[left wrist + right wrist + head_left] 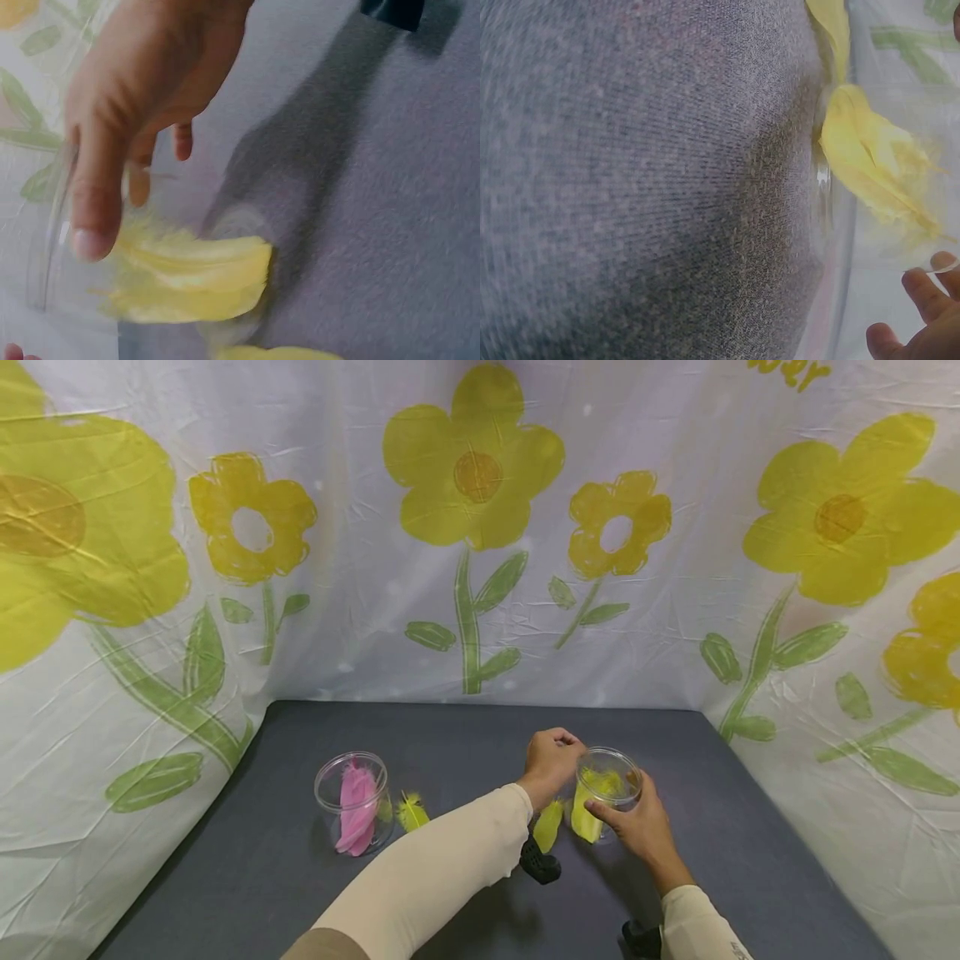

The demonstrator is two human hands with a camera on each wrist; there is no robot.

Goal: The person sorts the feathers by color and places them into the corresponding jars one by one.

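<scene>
A clear plastic jar (609,762) with yellow feathers (587,814) inside stands on the dark table at the right. My right hand (643,823) grips it from the right side, thumb in front, as the left wrist view also shows with the hand (150,97) around the tilted-looking jar. My left hand (552,766) is just left of the jar's rim, its fingers loosely bent, with nothing visible between them. Below it a loose yellow feather (548,827) lies beside the jar. In the right wrist view, yellow feathers (877,161) show through the clear wall, with right fingertips (922,289) near it.
To the left stands a second clear jar (324,793) holding pink feathers (357,810). Another yellow feather (412,812) lies between that jar and my left sleeve (442,860). A flower-printed cloth (352,635) hangs around the dark grey table (255,877).
</scene>
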